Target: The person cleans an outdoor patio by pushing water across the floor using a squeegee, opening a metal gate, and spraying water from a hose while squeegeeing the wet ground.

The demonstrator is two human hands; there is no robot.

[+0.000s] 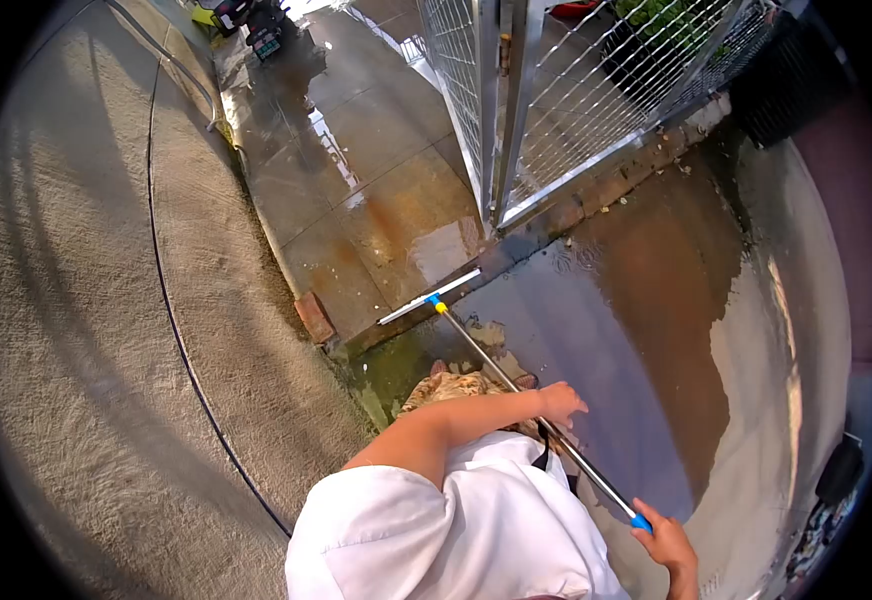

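Observation:
A floor squeegee (496,368) with a long metal pole runs slantwise across the middle of the view. Its wide blade (430,297) rests at the edge of the wet tiles, joined to the pole by a blue and yellow connector. My left hand (562,402) is closed round the pole partway down, with its fingers partly hidden. Lower right, my right hand (667,543) grips the pole's blue end. Shallow muddy water (646,320) covers the ground to the right of the pole.
A metal mesh gate (596,110) stands beyond the blade. Left of the wet tiles (356,240) lies a brick (314,318). A dark hose or cable (171,320) crosses the rough concrete (76,290). A black crate-like container (791,80) stands upper right.

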